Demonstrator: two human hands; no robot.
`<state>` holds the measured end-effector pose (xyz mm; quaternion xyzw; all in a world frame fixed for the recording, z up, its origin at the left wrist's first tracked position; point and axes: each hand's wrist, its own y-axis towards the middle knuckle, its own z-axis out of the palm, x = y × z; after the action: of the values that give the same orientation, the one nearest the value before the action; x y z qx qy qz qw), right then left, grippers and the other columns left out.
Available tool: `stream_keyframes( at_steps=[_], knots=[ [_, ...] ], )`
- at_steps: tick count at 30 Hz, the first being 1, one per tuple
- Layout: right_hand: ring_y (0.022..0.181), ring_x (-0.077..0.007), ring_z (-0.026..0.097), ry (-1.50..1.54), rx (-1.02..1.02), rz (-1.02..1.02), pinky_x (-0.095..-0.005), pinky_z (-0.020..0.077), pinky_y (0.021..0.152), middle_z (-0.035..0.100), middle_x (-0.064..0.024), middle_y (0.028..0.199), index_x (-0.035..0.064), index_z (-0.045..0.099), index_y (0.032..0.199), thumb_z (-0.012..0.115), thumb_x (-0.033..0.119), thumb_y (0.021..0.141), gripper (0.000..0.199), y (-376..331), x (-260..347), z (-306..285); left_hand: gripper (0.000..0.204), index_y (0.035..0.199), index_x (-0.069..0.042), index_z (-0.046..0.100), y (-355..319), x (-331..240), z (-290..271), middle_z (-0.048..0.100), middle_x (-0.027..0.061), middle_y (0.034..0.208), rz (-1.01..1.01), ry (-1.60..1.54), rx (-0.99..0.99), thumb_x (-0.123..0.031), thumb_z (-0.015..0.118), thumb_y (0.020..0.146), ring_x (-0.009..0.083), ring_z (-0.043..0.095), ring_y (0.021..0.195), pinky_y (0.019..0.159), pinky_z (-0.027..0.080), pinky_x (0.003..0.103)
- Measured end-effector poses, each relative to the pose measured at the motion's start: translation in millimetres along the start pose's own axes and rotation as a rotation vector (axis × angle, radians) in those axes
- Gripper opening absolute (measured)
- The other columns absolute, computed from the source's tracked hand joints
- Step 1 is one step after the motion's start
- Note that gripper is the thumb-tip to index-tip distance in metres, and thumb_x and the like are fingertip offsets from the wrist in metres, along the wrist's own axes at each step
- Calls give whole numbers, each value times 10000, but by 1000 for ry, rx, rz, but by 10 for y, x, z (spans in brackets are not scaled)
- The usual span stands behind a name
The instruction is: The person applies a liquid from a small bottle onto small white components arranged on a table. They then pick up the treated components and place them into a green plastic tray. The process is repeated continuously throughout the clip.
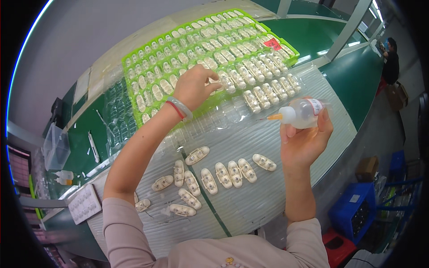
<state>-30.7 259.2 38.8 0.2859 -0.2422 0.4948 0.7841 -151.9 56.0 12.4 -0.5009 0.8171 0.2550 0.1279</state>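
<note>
Desk [353, 89] holds a green tray [291, 51] toward its far edge. By the right edge I see the right hand [304, 145] wrapped around a translucent bottle [305, 114]; the left hand [195, 87], half curled (gripping or not, I can't tell), is at a cream piece [227, 82] along the tray's near edge.

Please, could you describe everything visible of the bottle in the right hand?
The squeeze bottle is translucent and looks plastic, with a white cap, an orange nozzle ending in a thin needle, and a white label. It lies nearly sideways in the right hand, needle pointing left, held above the ribbed sheet. Its fill level is unclear.
</note>
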Motion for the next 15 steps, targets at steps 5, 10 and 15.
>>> stream_keyframes(
  at_steps=[5,10,15],
  knots=[
    [468,-118,450,-3,-45,31,-226,351,356,564,-109,808,11,524,1027,450,361,895,381,13,-16,16,187,849,-77,694,151,37,168,598,143,842,11,15,-9,-233,691,745,294,597,808,723,474,394],
    [475,-116,442,-22,-138,41,-225,340,371,562,-108,816,10,523,1027,451,368,896,388,5,-15,37,148,804,-80,706,208,127,185,603,145,865,-117,5,28,-214,683,745,301,600,831,742,475,401],
    [479,-118,438,-10,-134,62,-225,333,377,561,-106,820,9,518,1031,460,364,893,386,-16,-48,39,167,819,-60,703,213,222,289,593,121,812,-63,-12,-12,-217,674,770,263,596,762,681,465,362]
  ],
)
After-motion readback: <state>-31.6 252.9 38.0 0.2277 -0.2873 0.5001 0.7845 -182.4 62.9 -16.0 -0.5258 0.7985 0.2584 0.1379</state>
